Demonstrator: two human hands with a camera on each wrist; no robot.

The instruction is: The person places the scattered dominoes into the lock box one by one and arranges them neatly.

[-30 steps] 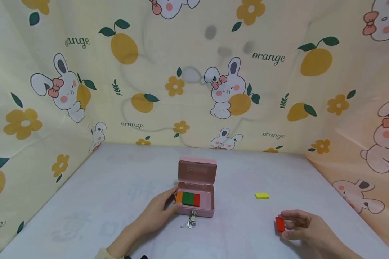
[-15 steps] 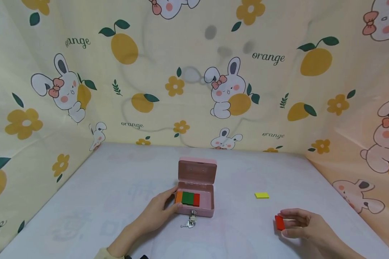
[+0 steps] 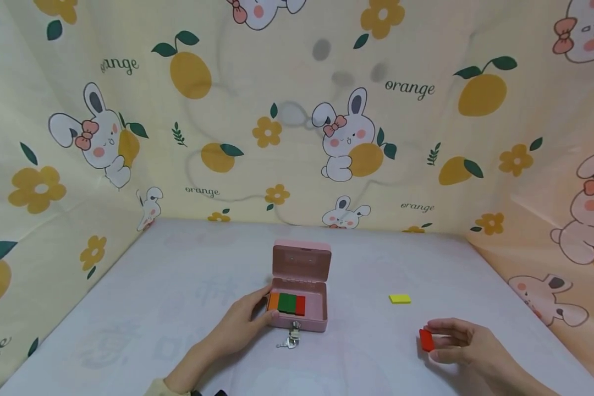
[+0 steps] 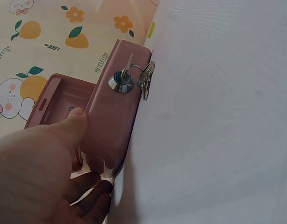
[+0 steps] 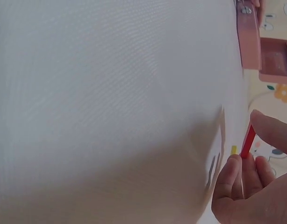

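Observation:
A small pink metal box (image 3: 315, 325) stands on the table with its lid raised. Inside, an orange block (image 3: 274, 301), a green block (image 3: 287, 303) and a red block (image 3: 300, 306) lie side by side at the left. My left hand (image 3: 240, 324) grips the box's left end, thumb on the front rim, as the left wrist view also shows. At the right, my right hand (image 3: 467, 346) pinches another red block (image 3: 427, 340) by its ends between thumb and fingers; the right wrist view shows this block (image 5: 248, 141) edge-on.
A yellow block (image 3: 400, 299) lies flat on the table (image 3: 361, 352), right of the box. Keys (image 3: 290, 342) hang from the lock (image 4: 120, 81) on the box front. Patterned cloth (image 3: 297, 165) walls off the back and both sides.
My right hand has shifted very slightly up and left with the red block. The left hand and the box have stayed in place.

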